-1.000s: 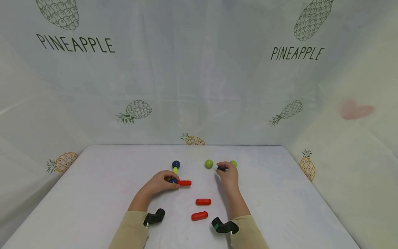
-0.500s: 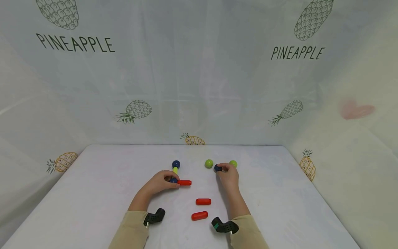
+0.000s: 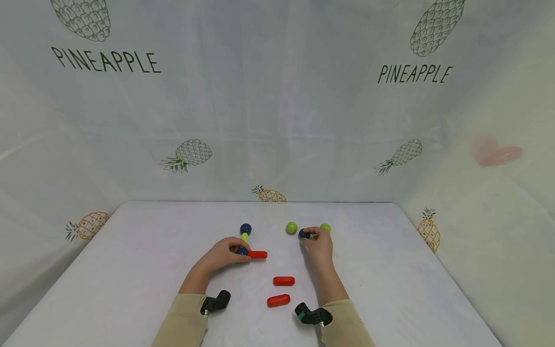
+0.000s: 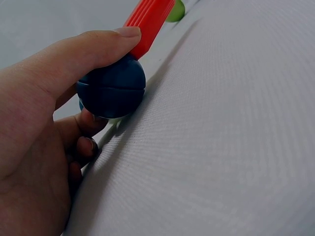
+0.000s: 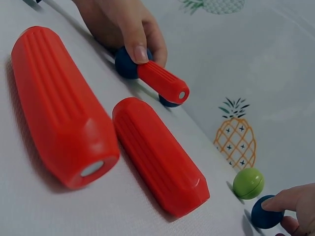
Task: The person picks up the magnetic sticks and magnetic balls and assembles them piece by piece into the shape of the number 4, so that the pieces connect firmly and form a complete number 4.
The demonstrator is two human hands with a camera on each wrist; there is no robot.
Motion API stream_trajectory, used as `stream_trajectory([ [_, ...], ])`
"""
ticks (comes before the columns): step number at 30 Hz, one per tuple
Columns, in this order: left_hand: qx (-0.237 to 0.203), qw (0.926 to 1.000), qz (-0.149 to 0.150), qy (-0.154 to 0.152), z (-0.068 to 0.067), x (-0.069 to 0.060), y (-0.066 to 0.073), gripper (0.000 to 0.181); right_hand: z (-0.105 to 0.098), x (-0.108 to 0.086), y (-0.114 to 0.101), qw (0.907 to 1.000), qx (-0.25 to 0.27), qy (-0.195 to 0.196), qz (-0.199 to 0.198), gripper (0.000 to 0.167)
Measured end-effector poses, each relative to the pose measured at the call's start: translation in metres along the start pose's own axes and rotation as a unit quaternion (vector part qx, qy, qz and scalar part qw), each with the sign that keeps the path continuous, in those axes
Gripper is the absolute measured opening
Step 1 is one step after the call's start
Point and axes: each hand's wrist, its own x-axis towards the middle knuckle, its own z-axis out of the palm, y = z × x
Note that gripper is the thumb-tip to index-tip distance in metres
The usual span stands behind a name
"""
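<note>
While grips [image 3: 225,253] [image 3: 321,246] pinch balls [image 3: 241,251] [image 3: 304,233], space separates them from table edges [image 3: 338,204].

Two rods [image 3: 284,281] lie between the left hand [image 3: 225,253] and right hand [image 3: 321,246], on the near side; beyond each hand sits a ball [image 3: 245,228].

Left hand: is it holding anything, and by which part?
The left hand grips a blue ball, its thumb lying across where the ball meets a red bar.

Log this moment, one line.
left hand: grips blue ball touching red rod; right hand: holds another blue ball; two other red rods: on table
</note>
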Motion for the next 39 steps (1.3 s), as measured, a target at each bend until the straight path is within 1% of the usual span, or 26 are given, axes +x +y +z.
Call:
stream_trajectory([
  [5,0.004,1.0,-0.003,0.001,0.0008,0.0004,0.0015,0.016,-0.0005,0.0002,0.0005,1.0,0.001,-0.002,0.004,0.018],
  [15,0.01,0.9999,0.005,0.003,0.0007,0.0019,0.0017,0.016,-0.0003,0.0007,0.0,0.9998,-0.003,0.003,0.018,0.014],
  [21,0.02,0.9998,0.009,0.005,0.0002,0.0026,0.0002,0.017,-0.0001,0.0012,0.0012,0.9999,-0.001,0.01,0.012,0.013],
  [30,0.011,0.9999,0.002,0.006,0.0002,0.0003,0.0003,0.017,0.0005,0.0022,0.0035,0.9998,-0.002,0.007,0.016,0.013],
  [35,0.007,0.9999,-0.006,0.009,0.0008,-0.0004,0.0006,0.017,-0.0006,0.0024,0.0016,0.9997,0.023,-0.004,0.002,0.014],
  [39,0.01,0.9999,-0.006,0.01,0.0011,-0.0005,-0.0002,0.017,-0.0018,0.0027,-0.0021,0.9986,0.048,-0.02,-0.009,0.017],
])
